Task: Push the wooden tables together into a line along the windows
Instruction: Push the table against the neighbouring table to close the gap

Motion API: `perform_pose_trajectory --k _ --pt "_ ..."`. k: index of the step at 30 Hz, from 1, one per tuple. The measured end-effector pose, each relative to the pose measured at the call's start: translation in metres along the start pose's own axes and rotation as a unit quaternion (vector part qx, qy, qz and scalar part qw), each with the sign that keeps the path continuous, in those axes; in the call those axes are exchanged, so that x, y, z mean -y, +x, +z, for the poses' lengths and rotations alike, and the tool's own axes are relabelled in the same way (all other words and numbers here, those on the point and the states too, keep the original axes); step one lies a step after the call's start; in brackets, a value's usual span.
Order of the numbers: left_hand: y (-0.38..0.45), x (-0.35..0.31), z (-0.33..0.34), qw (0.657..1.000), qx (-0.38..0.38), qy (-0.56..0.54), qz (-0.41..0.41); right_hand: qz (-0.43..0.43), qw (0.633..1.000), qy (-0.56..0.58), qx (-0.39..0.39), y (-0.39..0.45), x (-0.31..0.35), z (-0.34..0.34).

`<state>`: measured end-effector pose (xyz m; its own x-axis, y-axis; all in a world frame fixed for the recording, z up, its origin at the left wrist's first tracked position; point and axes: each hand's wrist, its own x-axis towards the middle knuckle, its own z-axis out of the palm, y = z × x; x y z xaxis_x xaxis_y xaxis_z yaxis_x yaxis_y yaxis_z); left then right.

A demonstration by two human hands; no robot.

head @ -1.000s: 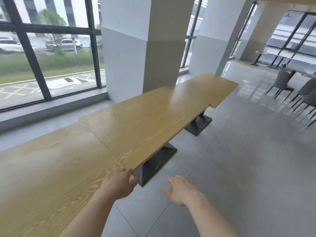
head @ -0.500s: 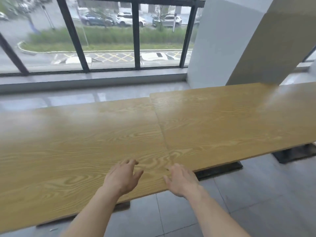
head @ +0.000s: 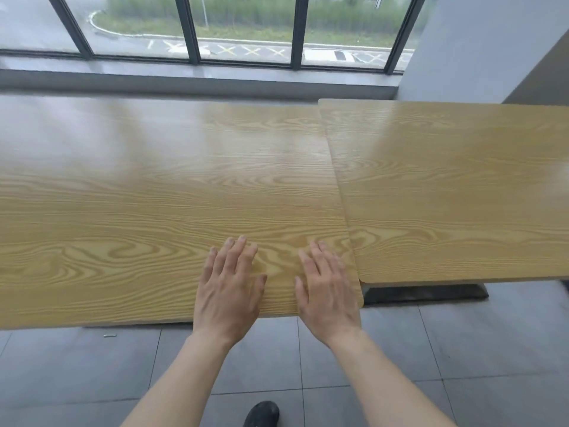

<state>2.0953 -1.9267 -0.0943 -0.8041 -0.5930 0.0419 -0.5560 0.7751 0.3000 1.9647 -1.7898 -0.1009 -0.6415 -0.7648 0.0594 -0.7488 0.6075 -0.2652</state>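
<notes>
Both the left hand point(head: 229, 292) and right hand point(head: 328, 295) lie flat, fingers point(head: 238, 251) spread and holding nothing, near the left wooden surface's point(head: 138, 211) corner, which abuts, seemingly touching, the right wooden surface point(head: 462, 195) along the windows point(head: 246, 29).

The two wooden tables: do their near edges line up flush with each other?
No: the left table juts nearer the person than the right table, leaving a step at the seam beside the right hand.

daylight from windows point(head: 246, 29) | tabletop point(head: 154, 180) glare | slight blur, edges bowed
</notes>
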Motion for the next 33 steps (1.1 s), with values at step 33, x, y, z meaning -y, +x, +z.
perform_pose_trajectory --k 33 --pt "0.080 0.018 0.031 0.999 -0.033 0.023 -0.023 -0.025 0.994 0.014 -0.101 0.087 -0.020 0.035"
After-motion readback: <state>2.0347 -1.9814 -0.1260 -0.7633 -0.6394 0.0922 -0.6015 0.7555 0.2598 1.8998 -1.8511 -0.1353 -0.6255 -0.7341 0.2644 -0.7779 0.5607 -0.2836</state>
